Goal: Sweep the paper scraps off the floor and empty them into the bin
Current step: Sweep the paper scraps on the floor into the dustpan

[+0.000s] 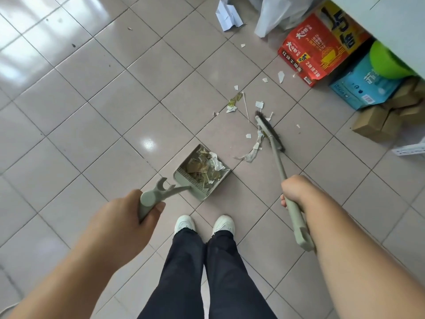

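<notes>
My left hand [125,217] grips the green handle of a long-handled dustpan [181,178], which rests on the tiled floor just ahead of my feet and holds a heap of paper and wrapper scraps. My right hand [296,191] is closed around the green broom handle. The broom head [270,132] touches the floor to the right of the pan. A twisted paper strip [251,150] lies against the bristles. Several small scraps [234,102] are scattered farther out, and a thin stick [246,107] lies among them.
Along the right wall stand a red carton [319,51], a blue box [363,86], brown cardboard boxes [386,120] and a green bowl [388,63] under a white counter. A white plastic bag [273,14] and folded white paper [228,16] lie at the top. My white shoes [204,224] stand behind the pan.
</notes>
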Available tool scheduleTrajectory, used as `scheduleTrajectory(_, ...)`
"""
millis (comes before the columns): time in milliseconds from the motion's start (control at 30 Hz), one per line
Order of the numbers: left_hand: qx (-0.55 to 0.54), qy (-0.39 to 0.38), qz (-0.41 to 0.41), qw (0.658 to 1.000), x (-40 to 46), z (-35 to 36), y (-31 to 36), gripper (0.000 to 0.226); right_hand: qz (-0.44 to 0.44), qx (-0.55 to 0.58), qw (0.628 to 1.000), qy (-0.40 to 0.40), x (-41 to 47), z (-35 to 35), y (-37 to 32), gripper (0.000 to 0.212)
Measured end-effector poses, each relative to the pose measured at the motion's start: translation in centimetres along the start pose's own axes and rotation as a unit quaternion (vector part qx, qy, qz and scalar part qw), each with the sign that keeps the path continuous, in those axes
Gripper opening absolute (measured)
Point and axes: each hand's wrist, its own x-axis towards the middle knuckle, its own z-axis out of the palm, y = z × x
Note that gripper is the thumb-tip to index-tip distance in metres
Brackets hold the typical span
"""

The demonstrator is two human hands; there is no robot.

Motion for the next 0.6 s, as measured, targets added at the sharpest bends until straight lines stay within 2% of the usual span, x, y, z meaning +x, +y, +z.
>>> scheduleTrajectory(167, 0.004, -0.005, 0.004, 1.0, 0.1, -0.1, -1.3, 0.039, 0.001, -0.028, 0.999, -0.046, -3.3, 2.9, 1.5, 0.026)
scheduleTrajectory(300, 0.009, -0.014, 0.003, 1.0, -0.2, -0.2, -2.0, 0.039, -0.024, -0.046, 0.995, -0.09, -6.3, 3.8, 2.4, 0.02)
scheduleTrajectory(600, 0.03, -0.019, 0.028, 0.999, 0.0, -0.3, -2.8, 0.04, -0.061, -0.013, 0.996, -0.065, -9.4, 2.5, 0.6, 0.017)
